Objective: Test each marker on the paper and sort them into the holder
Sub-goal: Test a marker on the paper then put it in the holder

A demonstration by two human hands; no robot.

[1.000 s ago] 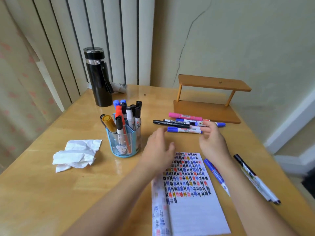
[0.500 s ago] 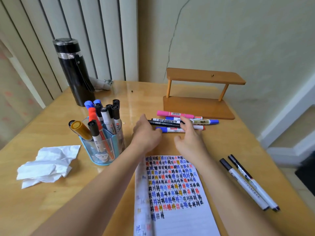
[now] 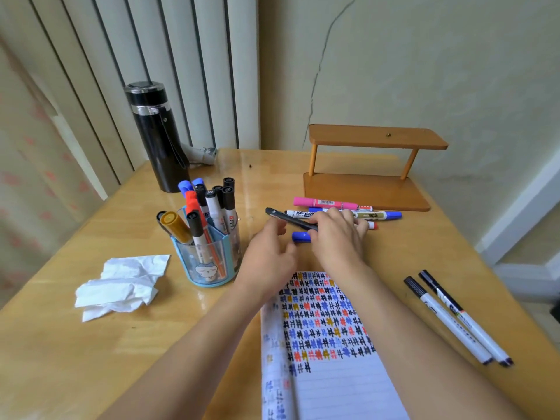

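Two hands meet over the loose markers beyond the far edge of the paper (image 3: 333, 383). The right hand (image 3: 338, 237) pinches a black marker (image 3: 288, 219) by its rear half, fingers curled over the barrel. The capped end sticks out to the left, tilted up off the table (image 3: 60, 344). The left hand (image 3: 268, 256) sits just below that cap with its fingers loosely spread and holding nothing; I cannot tell whether the thumb touches the marker.

A blue-capped marker (image 3: 301, 237) lies on the table between the two hands. A pink marker (image 3: 315, 202) behind them carries a barcode label, but the print on it and on the other barrels is too blurred to read. The paper bears rows of small hash marks in black, blue, red and yellow. The holder (image 3: 209, 268), left of the hands, shows a cartoon face and stands full of upright markers.

Half a second ago the black marker lay flat in the pile under the right fingertips; now it is raised clear of the pile.
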